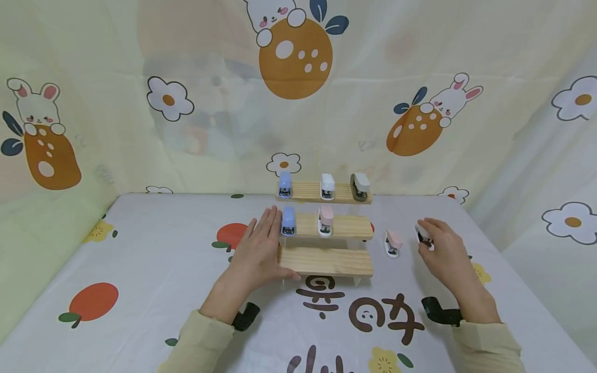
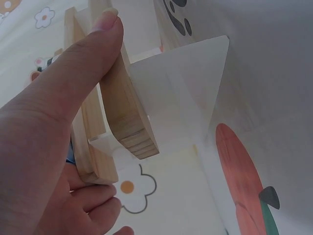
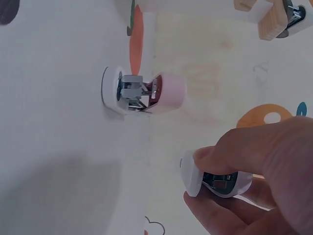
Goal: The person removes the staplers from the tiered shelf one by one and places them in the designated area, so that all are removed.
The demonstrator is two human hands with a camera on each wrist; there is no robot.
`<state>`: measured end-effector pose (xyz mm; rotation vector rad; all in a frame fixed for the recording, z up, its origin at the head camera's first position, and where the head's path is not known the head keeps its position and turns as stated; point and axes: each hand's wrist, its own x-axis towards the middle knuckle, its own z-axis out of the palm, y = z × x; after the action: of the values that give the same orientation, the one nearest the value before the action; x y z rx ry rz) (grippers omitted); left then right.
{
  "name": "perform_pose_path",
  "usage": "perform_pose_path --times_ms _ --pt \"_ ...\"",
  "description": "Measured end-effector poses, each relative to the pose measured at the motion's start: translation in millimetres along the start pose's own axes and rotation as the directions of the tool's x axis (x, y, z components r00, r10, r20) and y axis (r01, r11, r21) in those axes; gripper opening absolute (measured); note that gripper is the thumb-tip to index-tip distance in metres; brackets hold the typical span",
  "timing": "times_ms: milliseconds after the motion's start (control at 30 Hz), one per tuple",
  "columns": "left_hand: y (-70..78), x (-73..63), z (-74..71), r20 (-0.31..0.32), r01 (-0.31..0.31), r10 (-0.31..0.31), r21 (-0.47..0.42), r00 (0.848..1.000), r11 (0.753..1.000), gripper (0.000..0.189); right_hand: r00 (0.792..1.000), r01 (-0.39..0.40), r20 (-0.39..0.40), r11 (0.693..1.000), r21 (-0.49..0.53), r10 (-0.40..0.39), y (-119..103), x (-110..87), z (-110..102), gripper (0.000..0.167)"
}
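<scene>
Between the thumb and fingers of my right hand [image 1: 445, 254] is a small white stapler [image 3: 191, 177], at the table's right side. A pink-and-white stapler [image 1: 393, 244] stands on the cloth just left of it. My left hand [image 1: 258, 254] rests along the left end of a three-step wooden rack [image 1: 326, 260], fingers straight, thumb across the lowest step's front edge. The middle step bears a blue stapler [image 1: 288, 221] and a pink stapler [image 1: 325, 221]. On the top step are a blue stapler [image 1: 285, 185], a white stapler [image 1: 327, 186] and a grey-and-white stapler [image 1: 359, 187].
Printed cloth [image 1: 154, 269] covers the table, and a patterned curtain [image 1: 210, 145] hangs behind and at both sides. The rack stands on translucent side supports [image 2: 181, 88]. A black strap piece [image 1: 440, 312] is on the right wrist.
</scene>
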<state>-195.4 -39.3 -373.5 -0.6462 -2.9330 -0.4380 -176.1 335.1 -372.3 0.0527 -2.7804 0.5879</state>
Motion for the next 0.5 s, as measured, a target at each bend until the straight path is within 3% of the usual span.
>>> perform_pose_path --times_ms 200,500 --pt "0.3 0.0 -0.3 -0.005 0.000 0.000 0.002 1.000 1.000 0.140 0.997 -0.042 0.066 0.999 -0.008 0.042 6.7 2.2 5.0 0.051" --pt "0.3 0.7 0.0 0.002 0.007 -0.007 0.009 1.000 1.000 0.141 0.995 -0.034 0.091 0.999 -0.014 0.035 18.2 3.4 15.8 0.050"
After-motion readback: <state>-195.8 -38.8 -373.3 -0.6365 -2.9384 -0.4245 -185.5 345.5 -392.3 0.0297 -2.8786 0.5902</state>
